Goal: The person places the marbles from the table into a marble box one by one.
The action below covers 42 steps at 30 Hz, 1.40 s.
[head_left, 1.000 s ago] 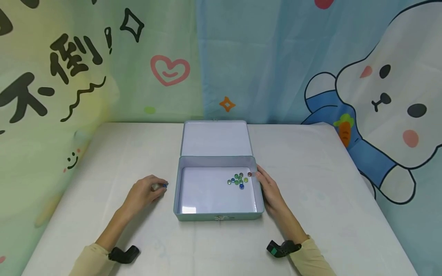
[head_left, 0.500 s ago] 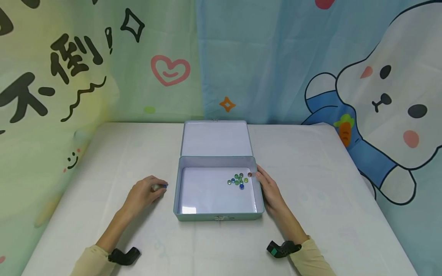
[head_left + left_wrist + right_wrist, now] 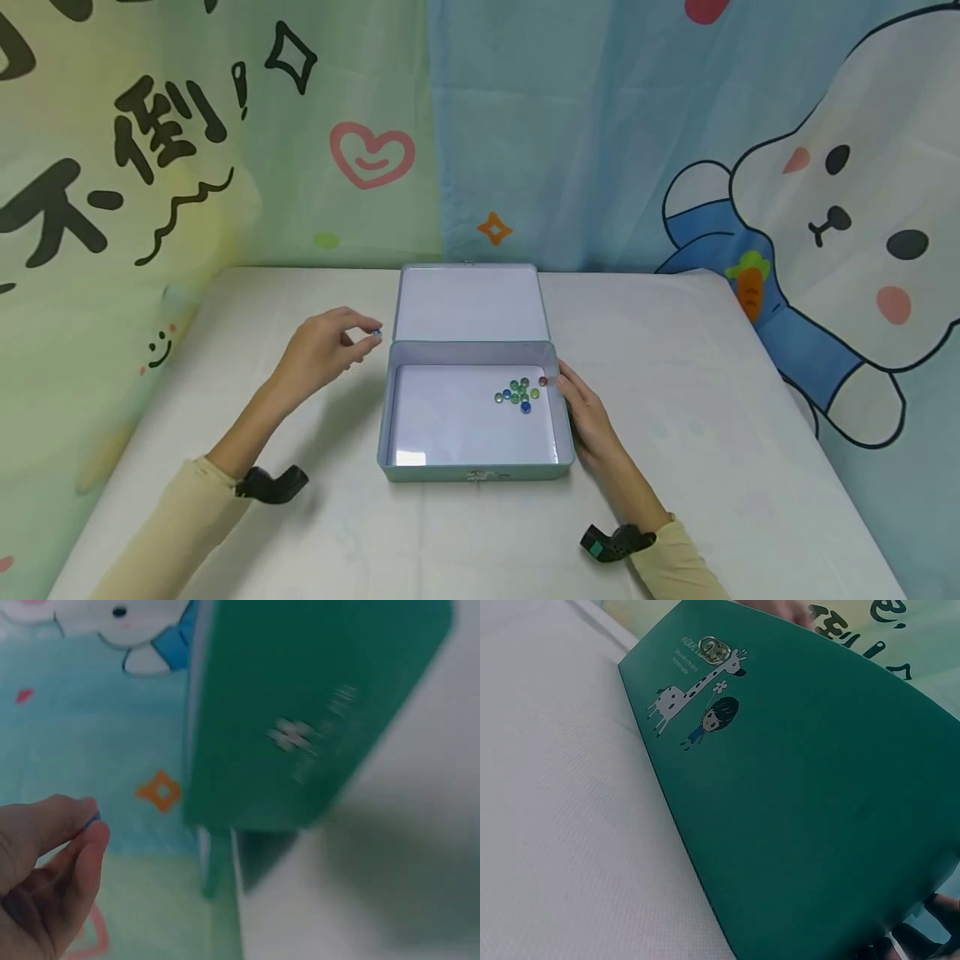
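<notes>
My left hand (image 3: pixel 321 350) is raised above the table, left of an open tin box (image 3: pixel 480 473). Between its thumb and fingertips it pinches a small blue marble (image 3: pixel 377 332). In the left wrist view only a sliver of that marble (image 3: pixel 93 819) shows past the fingertips. My right hand (image 3: pixel 588 414) holds the box by its right side wall, with fingertips at the rim; part of its grip is hidden. Inside the box, several green, blue, yellowish and brown marbles (image 3: pixel 514 399) lie toward the right. The right wrist view shows the box's green outer wall (image 3: pixel 802 772) with a giraffe picture.
The box lid (image 3: pixel 471 302) stands tipped back behind the box. A white cloth covers the table (image 3: pixel 675 358). Behind it hangs a printed curtain (image 3: pixel 555 142) with a cartoon rabbit. Each wrist wears a black camera, such as the left one (image 3: pixel 272 485).
My left hand has lifted from beside the box and moved up and slightly right, carrying the blue marble. My right hand, the box and the marbles inside stay put.
</notes>
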Each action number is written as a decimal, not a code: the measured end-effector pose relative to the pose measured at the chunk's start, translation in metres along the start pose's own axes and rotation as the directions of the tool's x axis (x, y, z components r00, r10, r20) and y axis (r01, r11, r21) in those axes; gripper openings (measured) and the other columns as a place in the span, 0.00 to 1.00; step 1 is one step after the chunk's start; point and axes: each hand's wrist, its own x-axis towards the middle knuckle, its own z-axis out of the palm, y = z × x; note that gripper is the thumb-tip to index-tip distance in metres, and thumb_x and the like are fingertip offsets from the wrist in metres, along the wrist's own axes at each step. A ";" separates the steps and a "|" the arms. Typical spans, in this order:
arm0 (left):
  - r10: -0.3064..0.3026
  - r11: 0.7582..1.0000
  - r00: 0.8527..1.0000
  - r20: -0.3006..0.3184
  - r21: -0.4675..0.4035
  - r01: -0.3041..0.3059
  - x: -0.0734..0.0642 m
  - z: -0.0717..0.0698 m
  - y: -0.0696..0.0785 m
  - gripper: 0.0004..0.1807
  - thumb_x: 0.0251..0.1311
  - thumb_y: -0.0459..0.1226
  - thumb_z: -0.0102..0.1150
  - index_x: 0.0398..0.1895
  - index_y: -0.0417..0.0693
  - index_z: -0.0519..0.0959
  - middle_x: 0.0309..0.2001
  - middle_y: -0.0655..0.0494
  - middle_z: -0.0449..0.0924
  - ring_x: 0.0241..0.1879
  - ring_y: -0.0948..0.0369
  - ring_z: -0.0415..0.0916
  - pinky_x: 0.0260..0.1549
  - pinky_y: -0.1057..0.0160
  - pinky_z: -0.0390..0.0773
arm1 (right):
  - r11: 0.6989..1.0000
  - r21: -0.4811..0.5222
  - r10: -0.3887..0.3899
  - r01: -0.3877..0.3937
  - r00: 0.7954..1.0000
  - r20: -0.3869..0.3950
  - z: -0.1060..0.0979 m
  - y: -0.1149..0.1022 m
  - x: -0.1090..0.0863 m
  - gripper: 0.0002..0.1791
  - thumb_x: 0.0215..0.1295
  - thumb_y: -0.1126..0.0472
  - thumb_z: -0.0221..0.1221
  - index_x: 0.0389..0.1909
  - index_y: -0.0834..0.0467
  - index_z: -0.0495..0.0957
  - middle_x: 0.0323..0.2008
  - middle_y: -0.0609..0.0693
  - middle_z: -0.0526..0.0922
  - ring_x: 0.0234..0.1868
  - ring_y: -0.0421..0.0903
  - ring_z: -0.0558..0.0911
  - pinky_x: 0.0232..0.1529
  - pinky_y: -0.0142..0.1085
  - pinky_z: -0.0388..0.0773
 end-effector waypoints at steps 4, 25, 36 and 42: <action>0.106 0.991 0.988 0.111 0.070 -0.114 0.035 0.015 0.040 0.11 0.59 0.39 0.65 0.44 0.48 0.86 0.41 0.55 0.86 0.27 0.61 0.82 0.24 0.66 0.77 | 1.000 0.000 0.001 -0.001 1.000 -0.003 -0.003 0.001 -0.001 0.32 0.75 0.47 0.47 0.75 0.49 0.53 0.75 0.53 0.56 0.75 0.54 0.58 0.70 0.49 0.58; 0.139 0.947 0.848 0.512 0.182 -0.265 0.077 0.128 0.080 0.09 0.59 0.35 0.65 0.42 0.48 0.87 0.40 0.55 0.88 0.34 0.60 0.84 0.30 0.63 0.81 | 1.000 -0.008 0.000 0.000 1.000 0.014 -0.003 0.001 0.000 0.32 0.75 0.47 0.47 0.75 0.50 0.53 0.76 0.53 0.53 0.78 0.54 0.49 0.76 0.52 0.48; 0.126 0.900 0.834 0.538 0.291 -0.324 0.079 0.148 0.074 0.06 0.56 0.36 0.67 0.37 0.51 0.88 0.36 0.57 0.88 0.34 0.62 0.83 0.33 0.65 0.82 | 0.999 0.026 0.035 -0.035 0.999 0.006 -0.002 -0.001 -0.001 0.32 0.75 0.49 0.47 0.75 0.49 0.53 0.77 0.52 0.51 0.79 0.52 0.47 0.77 0.50 0.47; 0.137 0.883 0.839 0.527 0.319 -0.344 0.078 0.150 0.076 0.06 0.56 0.38 0.68 0.36 0.51 0.88 0.34 0.57 0.88 0.29 0.63 0.81 0.29 0.66 0.80 | 0.998 0.041 0.041 -0.041 0.999 -0.003 -0.002 -0.002 -0.001 0.31 0.75 0.49 0.47 0.75 0.48 0.54 0.76 0.51 0.53 0.78 0.51 0.50 0.76 0.49 0.50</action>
